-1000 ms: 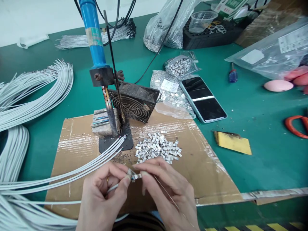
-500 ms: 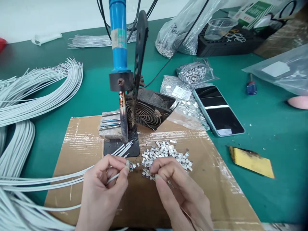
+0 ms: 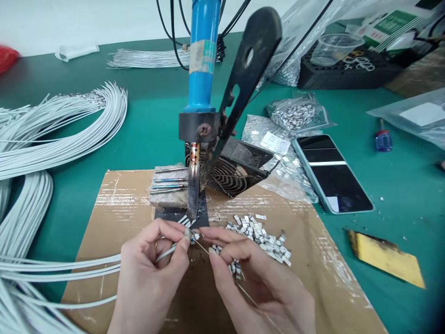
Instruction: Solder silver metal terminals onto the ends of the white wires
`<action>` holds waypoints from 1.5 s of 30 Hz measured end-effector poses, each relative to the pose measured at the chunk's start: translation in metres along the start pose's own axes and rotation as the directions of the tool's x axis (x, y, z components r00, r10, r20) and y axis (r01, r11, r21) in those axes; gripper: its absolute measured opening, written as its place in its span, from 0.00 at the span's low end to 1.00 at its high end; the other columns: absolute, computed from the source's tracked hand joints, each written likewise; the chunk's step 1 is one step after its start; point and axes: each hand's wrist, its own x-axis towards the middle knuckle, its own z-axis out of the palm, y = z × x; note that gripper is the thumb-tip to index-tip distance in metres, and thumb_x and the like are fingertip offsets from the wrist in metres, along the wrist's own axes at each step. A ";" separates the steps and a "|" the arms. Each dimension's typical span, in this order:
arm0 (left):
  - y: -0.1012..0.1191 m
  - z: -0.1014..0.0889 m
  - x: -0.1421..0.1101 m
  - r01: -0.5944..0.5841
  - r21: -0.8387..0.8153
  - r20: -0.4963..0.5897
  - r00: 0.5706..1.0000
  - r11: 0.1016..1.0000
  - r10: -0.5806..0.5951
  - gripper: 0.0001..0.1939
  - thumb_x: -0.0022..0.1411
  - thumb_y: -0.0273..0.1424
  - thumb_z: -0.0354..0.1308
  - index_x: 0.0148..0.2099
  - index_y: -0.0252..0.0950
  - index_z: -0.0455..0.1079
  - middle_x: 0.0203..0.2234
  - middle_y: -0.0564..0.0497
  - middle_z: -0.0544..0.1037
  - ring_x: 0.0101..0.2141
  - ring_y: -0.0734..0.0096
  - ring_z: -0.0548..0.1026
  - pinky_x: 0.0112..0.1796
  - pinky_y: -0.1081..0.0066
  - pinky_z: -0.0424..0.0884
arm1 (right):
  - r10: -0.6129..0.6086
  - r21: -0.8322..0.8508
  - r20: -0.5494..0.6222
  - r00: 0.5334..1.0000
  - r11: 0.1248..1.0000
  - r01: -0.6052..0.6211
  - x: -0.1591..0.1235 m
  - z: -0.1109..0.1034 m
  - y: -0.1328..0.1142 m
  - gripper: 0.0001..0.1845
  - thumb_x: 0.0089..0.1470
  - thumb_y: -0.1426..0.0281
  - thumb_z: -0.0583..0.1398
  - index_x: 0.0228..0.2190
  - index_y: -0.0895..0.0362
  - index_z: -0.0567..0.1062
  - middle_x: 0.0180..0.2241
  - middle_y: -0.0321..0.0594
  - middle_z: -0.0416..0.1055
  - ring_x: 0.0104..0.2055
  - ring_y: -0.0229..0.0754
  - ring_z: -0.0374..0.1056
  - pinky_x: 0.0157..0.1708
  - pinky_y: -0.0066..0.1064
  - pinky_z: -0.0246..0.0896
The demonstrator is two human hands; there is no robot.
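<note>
My left hand [image 3: 151, 276] is closed, pinching the end of a white cable [image 3: 166, 253] between thumb and forefinger. My right hand [image 3: 266, 278] is closed round a thin solder wire [image 3: 251, 300], whose front end reaches to my left fingertips; its forefinger is stretched toward them. Just behind the fingertips is the tip of a blue-handled soldering iron [image 3: 201, 93], mounted pointing down. Several white cable ends [image 3: 186, 221] lie under that tip. A heap of small metal-and-white pieces [image 3: 266, 239] lies beyond my right hand. The joint between my fingertips is too small to make out.
A black lever [image 3: 243, 74] leans beside the iron, before a small fan [image 3: 232, 174]. Cable bundles [image 3: 86, 144] fill the left. Cardboard [image 3: 121, 195] lies beneath. To the right are a phone [image 3: 333, 174], a yellow sponge [image 3: 385, 260], a screwdriver [image 3: 383, 139] and bags of parts [image 3: 295, 113].
My right hand has moved left to my left fingertips, bringing the solder wire there. The black lever now leans further right. The whole view has shifted slightly.
</note>
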 end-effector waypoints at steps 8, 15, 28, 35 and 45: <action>0.002 0.002 -0.002 -0.013 0.021 -0.005 1.000 1.000 0.013 0.11 0.48 0.29 0.73 0.25 0.33 0.74 0.30 0.52 0.81 0.21 0.83 0.69 0.23 0.81 0.63 | 0.035 0.044 -0.058 0.998 0.998 -0.033 0.001 0.005 -0.001 0.12 0.61 0.75 0.64 0.27 0.51 0.74 0.43 0.35 0.85 0.45 0.40 0.83 0.46 0.24 0.75; -0.004 -0.007 0.008 -0.030 0.028 0.091 0.995 0.999 0.027 0.09 0.49 0.26 0.74 0.27 0.34 0.76 0.33 0.50 0.83 0.22 0.80 0.74 0.23 0.82 0.69 | 0.097 0.058 -0.077 0.992 0.994 -0.093 0.002 0.007 -0.004 0.12 0.62 0.74 0.64 0.26 0.51 0.74 0.43 0.37 0.85 0.47 0.42 0.83 0.45 0.25 0.76; 0.009 -0.002 0.020 -0.073 -0.040 0.032 0.997 0.996 0.075 0.07 0.44 0.23 0.72 0.23 0.35 0.77 0.24 0.53 0.82 0.23 0.78 0.79 0.26 0.84 0.73 | 0.180 0.145 -0.086 0.980 0.975 -0.166 0.009 0.013 -0.011 0.11 0.61 0.72 0.65 0.26 0.51 0.75 0.45 0.39 0.85 0.50 0.44 0.83 0.47 0.25 0.77; 0.010 -0.002 0.022 -0.101 -0.031 0.033 0.994 0.994 0.102 0.06 0.47 0.24 0.71 0.24 0.36 0.77 0.26 0.51 0.84 0.25 0.75 0.79 0.27 0.82 0.74 | 0.181 0.138 -0.077 0.980 0.976 -0.170 0.013 0.012 -0.014 0.11 0.60 0.72 0.64 0.26 0.51 0.74 0.47 0.42 0.85 0.50 0.46 0.83 0.48 0.28 0.77; 0.008 -0.003 0.022 -0.144 -0.034 0.048 0.988 0.989 0.145 0.07 0.49 0.23 0.71 0.24 0.38 0.77 0.27 0.54 0.83 0.26 0.77 0.80 0.29 0.83 0.74 | 0.172 0.211 -0.098 0.980 0.966 -0.149 0.013 0.016 -0.014 0.11 0.60 0.74 0.64 0.26 0.51 0.74 0.46 0.37 0.85 0.49 0.41 0.82 0.49 0.23 0.75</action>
